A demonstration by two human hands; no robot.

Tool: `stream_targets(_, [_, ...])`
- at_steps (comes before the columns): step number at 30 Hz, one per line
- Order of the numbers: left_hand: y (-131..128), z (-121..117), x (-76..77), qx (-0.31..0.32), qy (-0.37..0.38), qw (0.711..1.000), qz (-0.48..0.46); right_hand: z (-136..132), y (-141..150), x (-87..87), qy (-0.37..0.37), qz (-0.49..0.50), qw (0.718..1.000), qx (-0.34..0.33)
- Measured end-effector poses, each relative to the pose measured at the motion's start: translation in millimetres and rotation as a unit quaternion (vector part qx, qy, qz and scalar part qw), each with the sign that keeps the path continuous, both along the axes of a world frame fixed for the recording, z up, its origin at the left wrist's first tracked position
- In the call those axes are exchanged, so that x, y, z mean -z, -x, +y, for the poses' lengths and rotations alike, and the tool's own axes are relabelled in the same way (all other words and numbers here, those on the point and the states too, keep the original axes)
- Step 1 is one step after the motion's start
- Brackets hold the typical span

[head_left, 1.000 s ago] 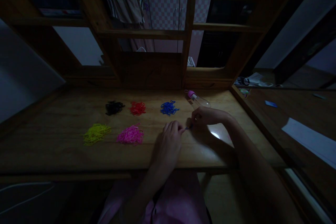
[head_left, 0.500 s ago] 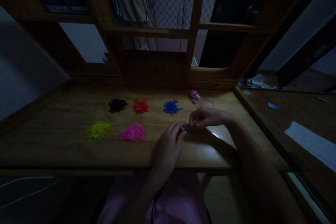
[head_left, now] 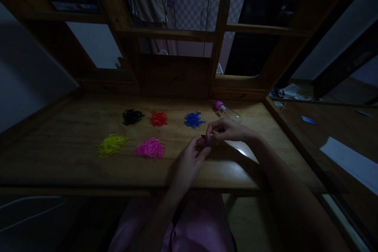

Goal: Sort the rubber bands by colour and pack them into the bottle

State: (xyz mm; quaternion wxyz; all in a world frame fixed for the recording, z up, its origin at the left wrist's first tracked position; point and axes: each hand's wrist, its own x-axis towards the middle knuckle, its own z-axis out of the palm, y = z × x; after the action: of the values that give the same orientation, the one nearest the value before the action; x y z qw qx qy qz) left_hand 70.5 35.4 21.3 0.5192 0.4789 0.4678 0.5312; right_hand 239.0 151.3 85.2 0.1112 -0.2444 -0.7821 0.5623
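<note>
The left hand (head_left: pixel 190 161) pinches a small red-and-blue band piece (head_left: pixel 206 140); at its two o'clock, the right hand's (head_left: pixel 227 130) fingertips meet the piece, their grip unclear. This looks like fine two-handed band-working, calling for a steady left pinch. From the piece, pink bands (head_left: pixel 150 148) and yellow bands (head_left: pixel 112 144) lie toward nine, blue bands (head_left: pixel 194 119) at eleven, red bands (head_left: pixel 158 119) and black bands (head_left: pixel 132 117) toward ten, a clear bottle (head_left: pixel 231 115) at one.

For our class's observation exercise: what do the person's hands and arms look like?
The left hand and right hand are bare: no gloves, rings or watch visible. The forearms show no sleeves in the dim light. Pink clothing covers the lap.
</note>
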Motion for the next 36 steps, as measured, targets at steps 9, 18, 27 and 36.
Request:
stream_targets(9, [6,-1,-16.0,-0.009,0.04,0.995,-0.086,-2,8,8.5,0.026,0.04,0.998,0.031])
stream_targets(18, [12,-3,-18.9,-0.019,0.091,0.976,-0.197,-2,11,8.5,0.01,0.059,0.997,0.055])
stream_targets(27, [11,0,-17.5,-0.067,0.058,0.981,-0.173,-8,13,4.9,0.024,0.053,0.998,0.025])
stream_targets(36, [16,1,-16.8,-0.065,0.001,0.997,-0.036,-13,21,8.0,0.095,0.114,0.989,0.027])
